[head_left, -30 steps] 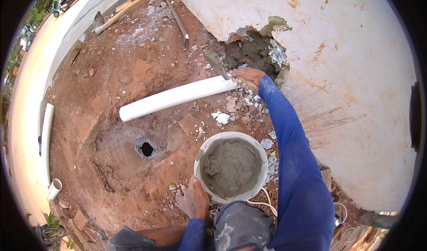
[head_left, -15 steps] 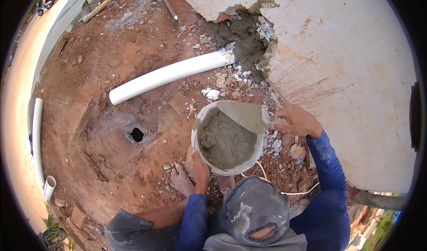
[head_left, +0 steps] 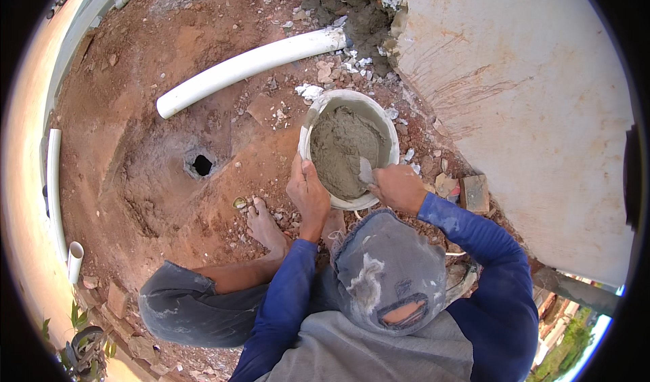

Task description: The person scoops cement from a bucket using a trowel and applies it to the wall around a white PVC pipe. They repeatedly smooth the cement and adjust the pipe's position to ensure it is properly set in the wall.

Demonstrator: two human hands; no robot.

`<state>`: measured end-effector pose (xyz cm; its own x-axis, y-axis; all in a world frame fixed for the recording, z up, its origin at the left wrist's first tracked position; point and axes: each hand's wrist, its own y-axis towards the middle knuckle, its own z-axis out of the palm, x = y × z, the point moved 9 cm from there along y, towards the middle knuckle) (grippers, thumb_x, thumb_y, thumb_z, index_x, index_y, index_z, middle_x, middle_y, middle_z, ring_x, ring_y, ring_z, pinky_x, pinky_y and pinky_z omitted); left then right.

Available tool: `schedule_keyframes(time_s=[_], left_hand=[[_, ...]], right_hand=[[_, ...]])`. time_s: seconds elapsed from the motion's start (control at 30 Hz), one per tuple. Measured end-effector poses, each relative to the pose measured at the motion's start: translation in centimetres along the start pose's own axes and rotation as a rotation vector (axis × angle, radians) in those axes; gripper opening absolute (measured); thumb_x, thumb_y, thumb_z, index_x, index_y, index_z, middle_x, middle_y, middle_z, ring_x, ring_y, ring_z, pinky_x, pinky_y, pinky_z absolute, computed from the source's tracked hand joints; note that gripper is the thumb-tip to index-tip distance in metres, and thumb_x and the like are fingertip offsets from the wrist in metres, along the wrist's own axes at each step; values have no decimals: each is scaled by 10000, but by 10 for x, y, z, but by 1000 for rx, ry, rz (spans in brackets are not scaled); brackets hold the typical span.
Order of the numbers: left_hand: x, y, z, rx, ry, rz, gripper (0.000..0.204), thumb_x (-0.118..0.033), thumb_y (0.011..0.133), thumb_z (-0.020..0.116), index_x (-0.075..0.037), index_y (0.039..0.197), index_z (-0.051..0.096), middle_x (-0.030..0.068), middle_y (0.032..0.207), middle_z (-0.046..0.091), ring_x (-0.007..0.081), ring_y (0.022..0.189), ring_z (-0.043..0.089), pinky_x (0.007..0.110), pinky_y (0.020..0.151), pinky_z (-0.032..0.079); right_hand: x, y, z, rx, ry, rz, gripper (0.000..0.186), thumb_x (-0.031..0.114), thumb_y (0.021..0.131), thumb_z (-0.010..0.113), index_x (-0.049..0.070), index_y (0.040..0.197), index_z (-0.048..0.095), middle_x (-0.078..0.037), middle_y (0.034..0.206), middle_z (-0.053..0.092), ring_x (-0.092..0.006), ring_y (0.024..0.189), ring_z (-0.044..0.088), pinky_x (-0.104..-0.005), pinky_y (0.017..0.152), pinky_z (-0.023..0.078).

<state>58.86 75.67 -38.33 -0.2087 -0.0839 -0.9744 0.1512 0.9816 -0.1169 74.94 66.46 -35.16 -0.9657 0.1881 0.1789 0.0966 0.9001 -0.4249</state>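
Observation:
A round whitish bucket (head_left: 306, 121) stands tilted on the ground in front of me, holding wet grey mortar (head_left: 342, 145). My left hand (head_left: 309, 196) grips its near left side, fingers against the outer wall. At the near right rim, my right hand (head_left: 399, 188) is closed round the handle of a trowel (head_left: 366, 171). Most of the trowel's blade is hidden, apparently sunk in the mortar. Beyond the bucket, a white plastic pipe (head_left: 247, 67) lies on the soil, its right end by a broken wall opening (head_left: 355, 16) packed with mortar.
A pale wall (head_left: 514, 97) fills the right side. A small dark hole (head_left: 202, 165) opens in the soil at left. A brick (head_left: 474, 194) lies by the wall's foot. More white pipes (head_left: 54, 192) line the left edge. A grey cap (head_left: 396, 273) covers part of the near view.
My right hand has brought the trowel from above the bucket's far right rim down into the mortar near me. My left hand stays on the bucket. The whole view has shifted slightly.

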Motion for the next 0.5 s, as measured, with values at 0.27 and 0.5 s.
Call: schedule_keyframes(time_s=[0.27,0.5], left_hand=[[7,0,-15,-87,26,41,367,-226,994,413,51,1175,570,90,787,569,153,688,499,312,629,419],[64,8,-41,-124,-22,-175,384,-206,993,372,73,1165,571,202,1027,631,247,916,594,332,830,448]], right_hand=[[-13,-28,15,-31,280,87,344,341,868,609,-1,865,636,-235,690,628,-407,697,645,-485,663,514],[-26,-23,-13,-101,344,100,341,351,875,610,12,877,643,-225,664,616,-413,670,632,-480,642,500]])
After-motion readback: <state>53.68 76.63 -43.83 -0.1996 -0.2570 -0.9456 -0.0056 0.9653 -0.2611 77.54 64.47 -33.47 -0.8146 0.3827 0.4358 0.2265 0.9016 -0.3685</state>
